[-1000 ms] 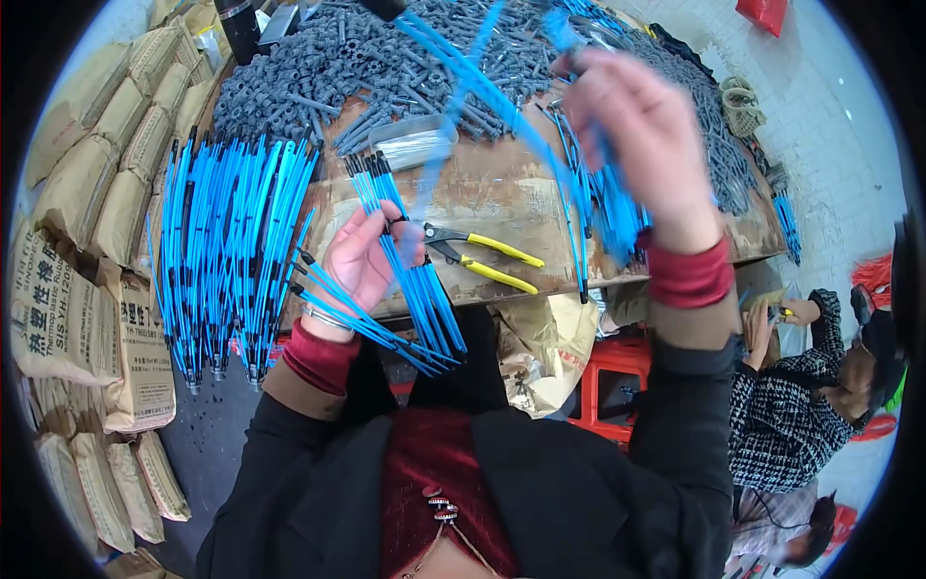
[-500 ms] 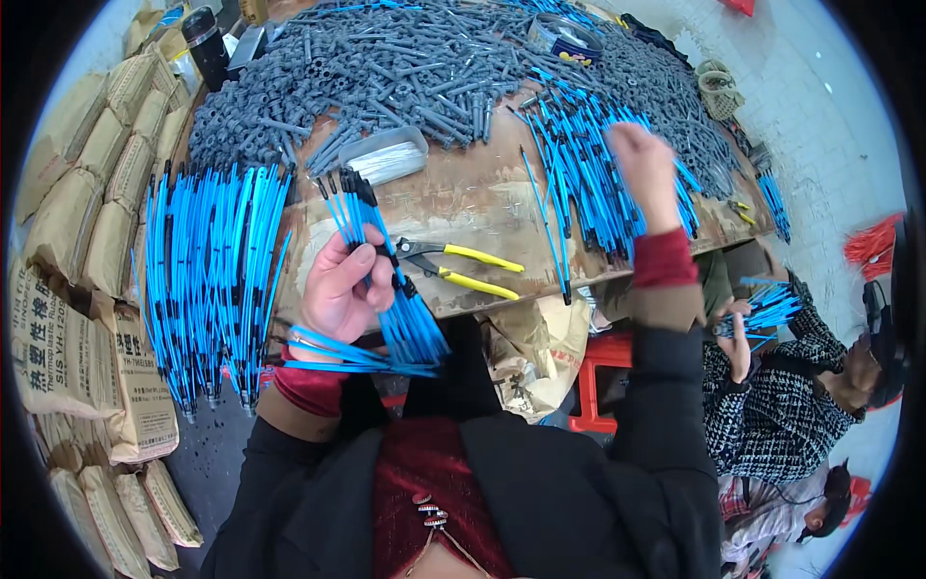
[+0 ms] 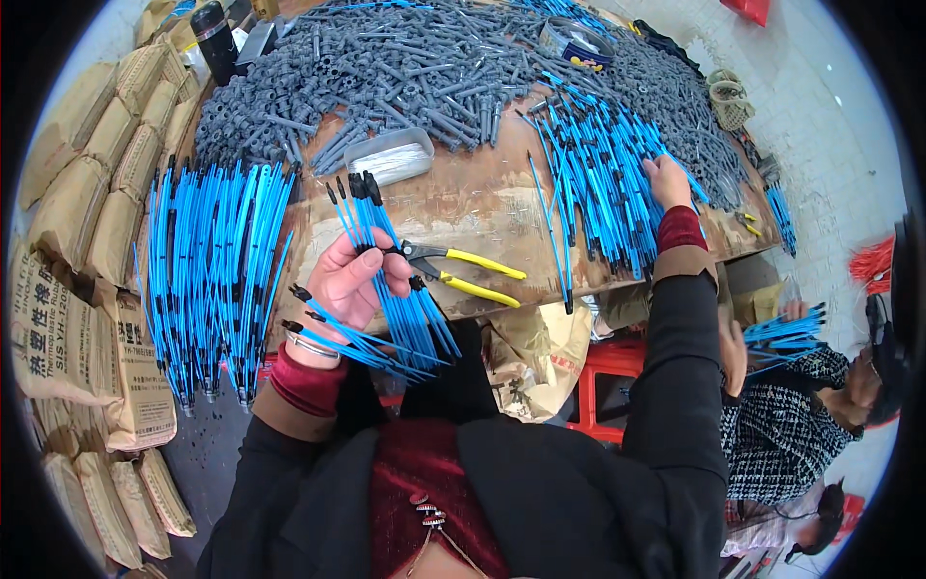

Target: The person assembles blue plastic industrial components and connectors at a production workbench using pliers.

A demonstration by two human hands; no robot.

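Observation:
My left hand is closed around a bundle of thin blue tubes with black ends, held over the table's near edge. Several of these tubes fan out sideways below the palm. At the right, my right hand is closed, its fingertips down among a loose pile of the same blue tubes; what it pinches is hidden. Pliers with yellow handles lie just right of the bundle. A broad spread of blue tubes lies left of my left hand, its lower ends overhanging the edge.
Grey plastic fittings are heaped across the far table. A shallow box of thin white strips, a round tin and a black tumbler stand there. Paper sacks line the left. A co-worker's hand is at the right.
My right hand has come down and rightward onto the pile of blue tubes. The tubes in my left hand have splayed, with several tilted the other way. The co-worker's hands have shifted.

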